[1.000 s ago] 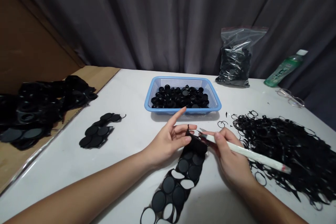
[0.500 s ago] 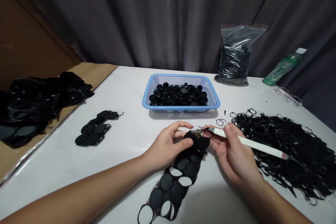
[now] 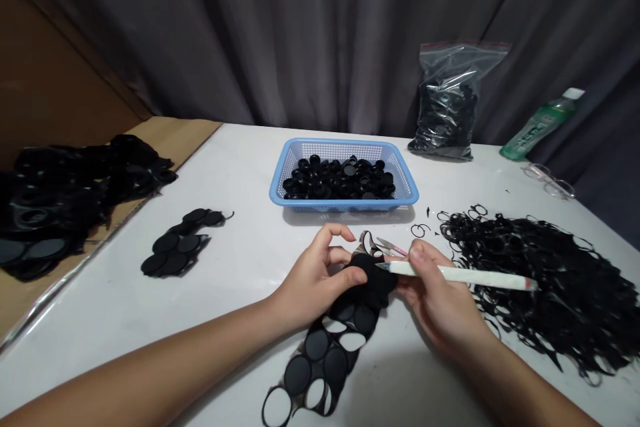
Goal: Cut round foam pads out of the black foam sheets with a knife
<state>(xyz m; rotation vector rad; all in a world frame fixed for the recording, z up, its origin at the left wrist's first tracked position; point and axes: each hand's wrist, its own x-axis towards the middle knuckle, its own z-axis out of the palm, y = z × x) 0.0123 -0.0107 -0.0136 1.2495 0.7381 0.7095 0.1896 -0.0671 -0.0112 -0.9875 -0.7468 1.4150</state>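
My left hand [image 3: 327, 273] pinches the upper end of a strip of black rubber discs [image 3: 316, 345], thumb on top. The strip hangs toward the table's front edge and has several round holes. In my right hand [image 3: 440, 300] is a white pen-shaped tool [image 3: 465, 274], gripped between thumb and fingers. Its dark pointed tip lies over a disc beside my left thumb. A metal-tipped tool with a pink part [image 3: 394, 248] also sticks out by my right fingers; its other end is hidden. A thin torn loop of black rubber stands up at the strip's top end.
A blue basket [image 3: 345, 203] of black round parts sits ahead. To the right lies a heap of black scraps [image 3: 545, 287]; behind are a zip bag [image 3: 445, 107], green bottle [image 3: 540, 123] and glasses [image 3: 549, 181]. Leftward lie a small disc piece [image 3: 175, 243] and piled black sheets [image 3: 75, 193].
The white tool's tip has moved left and down onto the discs beside my left thumb. The rubber at the strip's top, stretched toward the tool before, now stands as a loose loop.
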